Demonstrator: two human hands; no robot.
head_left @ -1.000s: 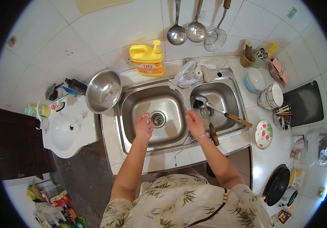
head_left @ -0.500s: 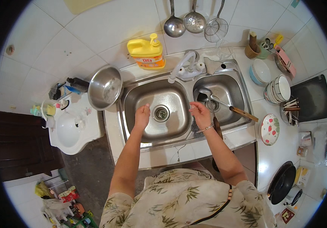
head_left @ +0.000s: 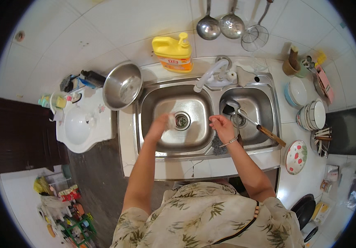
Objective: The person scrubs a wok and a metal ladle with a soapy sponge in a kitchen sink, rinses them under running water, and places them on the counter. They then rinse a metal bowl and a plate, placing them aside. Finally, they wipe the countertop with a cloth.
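Observation:
My left hand (head_left: 161, 126) hangs over the left part of the large sink basin (head_left: 157, 99), near its drain. Motion smears its fingers, so I cannot make out whether they hold anything. My right hand (head_left: 224, 127) is above the divider between the two basins, fingers curled in toward the thumb, and nothing shows in them. Just below it, a dark grey scouring pad (head_left: 218, 145) lies on the sink's front rim. A spatula with a wooden handle (head_left: 269, 134) and another long-handled utensil rest in the small basin (head_left: 260, 99), beside my right wrist.
A white faucet (head_left: 211, 76) stands behind the basins, near a yellow detergent jug (head_left: 173, 56). On the left is a steel bowl (head_left: 122, 89). Stacked bowls (head_left: 312, 115) and a strawberry-patterned plate (head_left: 296, 157) sit on the right counter. Ladles (head_left: 208, 28) hang on the wall.
My view has shifted a little, moving the sink rightward in the picture. My left hand is now blurred by motion. The fingers of my right hand have drawn closer together.

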